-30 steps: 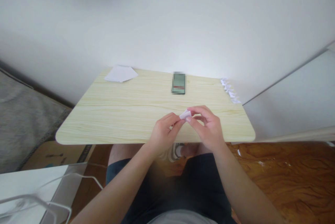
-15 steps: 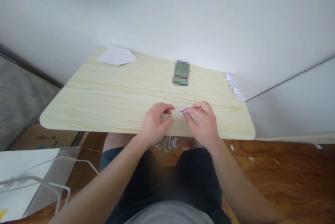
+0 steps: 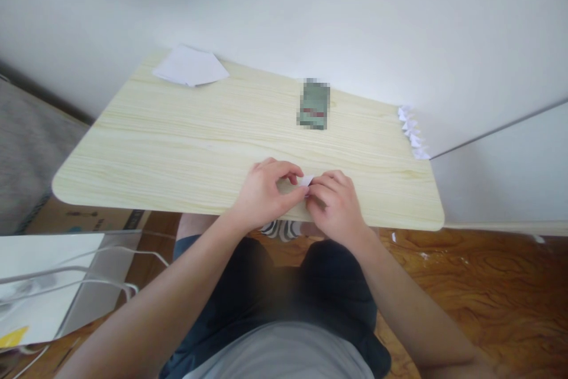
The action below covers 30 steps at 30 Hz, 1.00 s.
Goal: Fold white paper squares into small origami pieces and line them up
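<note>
Between my fingertips is a small folded piece of white paper [image 3: 306,180], held just above the near part of the wooden table [image 3: 213,148]. My left hand [image 3: 268,190] pinches its left side with thumb and index finger. From the other side, the fingers of my right hand [image 3: 335,201] grip it and hide part of it. Along the table's right edge lies a row of several small folded paper pieces [image 3: 413,133]. A stack of white paper sheets [image 3: 190,65] rests at the back left.
A blurred-out green rectangular item [image 3: 314,104] lies at the back middle of the table, near the white wall [image 3: 284,12]. At lower left are a white box-like surface [image 3: 44,255] with cables and a cardboard box [image 3: 84,219]. Paper scraps [image 3: 393,237] lie on the wooden floor.
My left hand has moved right and now grips the paper, which only my right hand held before. The camera view has tilted, so the table sits higher in the picture.
</note>
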Each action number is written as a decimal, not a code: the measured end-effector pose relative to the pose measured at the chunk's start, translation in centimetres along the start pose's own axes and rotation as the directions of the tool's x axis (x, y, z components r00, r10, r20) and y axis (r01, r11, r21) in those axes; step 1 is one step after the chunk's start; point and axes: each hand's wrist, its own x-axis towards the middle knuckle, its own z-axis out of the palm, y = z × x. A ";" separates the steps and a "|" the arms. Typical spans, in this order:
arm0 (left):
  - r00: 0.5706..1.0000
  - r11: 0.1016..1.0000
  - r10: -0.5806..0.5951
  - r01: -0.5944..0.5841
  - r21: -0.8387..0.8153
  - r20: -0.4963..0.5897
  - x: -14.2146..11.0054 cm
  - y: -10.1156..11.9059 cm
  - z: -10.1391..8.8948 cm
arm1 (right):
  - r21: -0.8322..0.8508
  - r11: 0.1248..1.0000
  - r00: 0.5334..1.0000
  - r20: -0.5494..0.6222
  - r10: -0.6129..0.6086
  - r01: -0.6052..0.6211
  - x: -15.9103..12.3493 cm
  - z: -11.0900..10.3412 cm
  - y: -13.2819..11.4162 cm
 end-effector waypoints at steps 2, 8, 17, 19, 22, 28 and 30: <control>1.000 1.000 0.008 -0.008 0.018 0.004 0.0 0.0 0.1 | -0.003 1.000 1.000 0.016 0.000 0.000 0.1 -0.1 -0.2; 0.995 0.996 -0.036 0.044 0.080 -0.095 -0.1 -0.5 0.3 | 0.062 0.998 1.000 0.003 0.013 -0.013 0.1 0.1 0.3; 0.990 0.939 0.144 -0.136 0.314 -0.001 -1.9 -1.1 -0.2 | 0.165 0.986 0.999 -0.035 0.031 -0.025 -0.9 0.2 0.6; 0.987 0.935 0.161 -0.157 0.318 0.015 -2.5 -1.3 -0.4 | 0.161 0.986 0.998 -0.036 0.043 -0.036 -0.8 0.2 0.5; 0.987 0.935 0.158 -0.157 0.319 0.024 -3.2 -1.5 -0.7 | 0.161 0.985 0.996 -0.051 0.074 -0.064 -0.5 0.5 0.4; 0.985 0.933 0.169 -0.170 0.317 0.032 -3.7 -1.5 -0.9 | 0.212 0.966 0.977 -0.120 0.176 -0.147 0.3 0.8 0.1; 0.985 0.931 0.170 -0.171 0.322 0.032 -3.8 -1.4 -0.9 | 0.208 0.967 0.977 -0.118 0.175 -0.148 0.4 0.9 0.1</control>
